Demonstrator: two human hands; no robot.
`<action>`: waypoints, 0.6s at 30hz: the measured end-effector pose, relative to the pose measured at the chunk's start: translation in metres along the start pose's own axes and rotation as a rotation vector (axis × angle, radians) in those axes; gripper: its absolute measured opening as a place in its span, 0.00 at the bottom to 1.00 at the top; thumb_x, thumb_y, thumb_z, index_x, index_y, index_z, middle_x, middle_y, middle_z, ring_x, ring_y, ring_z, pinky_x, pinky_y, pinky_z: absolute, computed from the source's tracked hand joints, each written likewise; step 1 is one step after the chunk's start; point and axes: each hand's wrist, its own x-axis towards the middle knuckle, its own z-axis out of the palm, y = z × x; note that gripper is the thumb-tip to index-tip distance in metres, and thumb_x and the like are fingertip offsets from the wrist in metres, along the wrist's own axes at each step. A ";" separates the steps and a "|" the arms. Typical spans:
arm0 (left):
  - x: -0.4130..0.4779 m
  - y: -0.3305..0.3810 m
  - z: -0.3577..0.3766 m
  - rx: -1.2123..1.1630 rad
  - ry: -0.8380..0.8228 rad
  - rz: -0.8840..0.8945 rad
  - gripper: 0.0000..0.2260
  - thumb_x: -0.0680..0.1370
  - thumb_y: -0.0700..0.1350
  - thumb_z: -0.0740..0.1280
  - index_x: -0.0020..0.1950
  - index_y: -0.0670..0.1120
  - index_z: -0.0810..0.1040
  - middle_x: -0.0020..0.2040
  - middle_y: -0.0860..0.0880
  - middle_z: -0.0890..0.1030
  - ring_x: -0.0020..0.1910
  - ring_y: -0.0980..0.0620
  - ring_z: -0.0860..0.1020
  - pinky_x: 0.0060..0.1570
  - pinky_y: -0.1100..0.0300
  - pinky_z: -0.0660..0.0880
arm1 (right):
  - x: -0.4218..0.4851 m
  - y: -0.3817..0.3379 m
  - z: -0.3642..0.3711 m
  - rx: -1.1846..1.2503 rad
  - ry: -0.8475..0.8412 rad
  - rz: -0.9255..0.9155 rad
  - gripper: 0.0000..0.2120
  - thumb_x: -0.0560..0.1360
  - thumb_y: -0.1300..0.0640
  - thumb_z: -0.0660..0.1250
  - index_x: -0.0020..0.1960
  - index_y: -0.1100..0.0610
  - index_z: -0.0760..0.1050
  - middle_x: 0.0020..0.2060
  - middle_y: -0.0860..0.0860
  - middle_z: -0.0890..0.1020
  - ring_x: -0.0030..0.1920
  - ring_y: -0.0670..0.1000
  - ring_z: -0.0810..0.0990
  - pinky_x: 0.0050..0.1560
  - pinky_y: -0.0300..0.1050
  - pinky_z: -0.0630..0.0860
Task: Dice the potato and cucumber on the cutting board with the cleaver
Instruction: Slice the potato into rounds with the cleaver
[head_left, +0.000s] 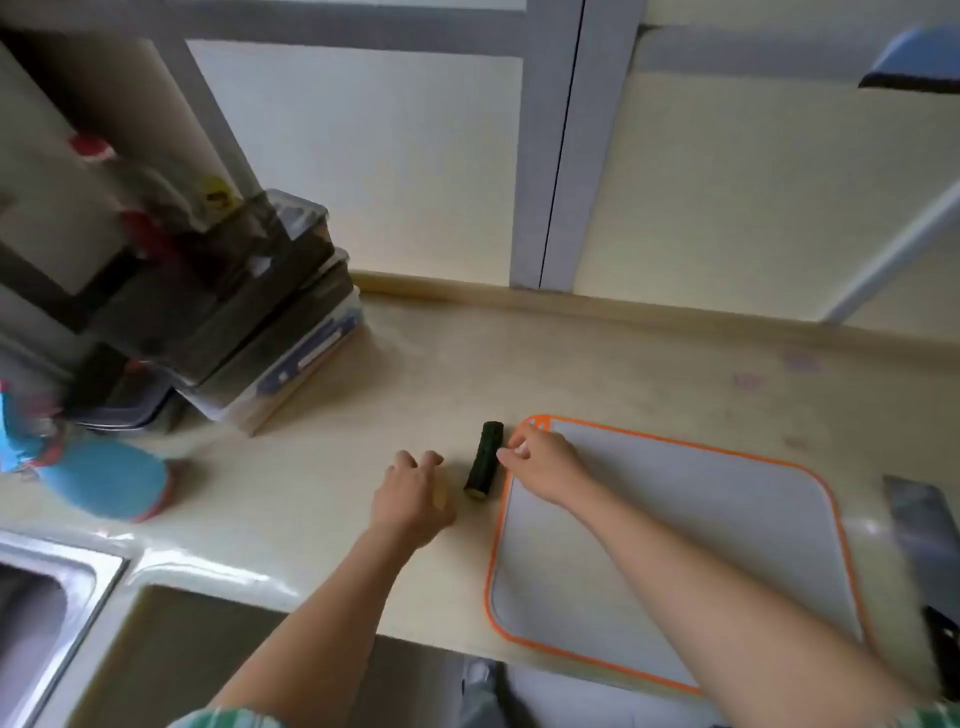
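Orange edging frames the grey rectangular plastic cutting board, which lies on the beige countertop in the lower right of the frame, with nothing on it but the person's right forearm crossing above. Just off the board's upper left corner, the short dark green cucumber piece rests on the counter, its cut end facing the bottom of the frame. The right hand sits over that board corner, fingers bent, with the tips against the cucumber's right side; whether they actually grip it cannot be told. Just left of the cucumber, the left hand is cupped palm down with its fingers curled over a pale yellowish potato, of which only a sliver shows beside the thumb; a firm hold cannot be confirmed. The steel cleaver with a black handle lies on the counter at the right edge, beside the board. A stack of clear lidded plastic boxes stands at centre left, a blurred blue round object below it, and a steel sink in the lower left corner.
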 end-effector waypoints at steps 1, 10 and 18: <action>0.003 -0.003 -0.001 -0.002 -0.005 0.027 0.30 0.72 0.53 0.71 0.71 0.50 0.65 0.61 0.45 0.69 0.60 0.44 0.71 0.56 0.55 0.73 | 0.006 -0.005 0.006 -0.005 0.005 0.032 0.14 0.75 0.45 0.64 0.51 0.56 0.72 0.49 0.53 0.80 0.52 0.57 0.77 0.51 0.48 0.74; 0.022 -0.018 -0.004 -0.123 0.023 0.066 0.20 0.70 0.52 0.70 0.59 0.46 0.73 0.53 0.46 0.73 0.52 0.46 0.73 0.46 0.61 0.67 | 0.028 -0.027 0.042 -0.145 0.101 0.215 0.26 0.67 0.45 0.69 0.57 0.59 0.66 0.49 0.56 0.75 0.57 0.60 0.71 0.43 0.46 0.70; 0.028 0.036 -0.018 -0.173 0.074 0.161 0.19 0.71 0.52 0.70 0.57 0.45 0.74 0.51 0.45 0.74 0.51 0.44 0.74 0.46 0.58 0.68 | -0.004 0.028 -0.033 0.203 0.264 0.147 0.19 0.70 0.46 0.67 0.54 0.55 0.65 0.46 0.53 0.78 0.48 0.57 0.78 0.47 0.51 0.76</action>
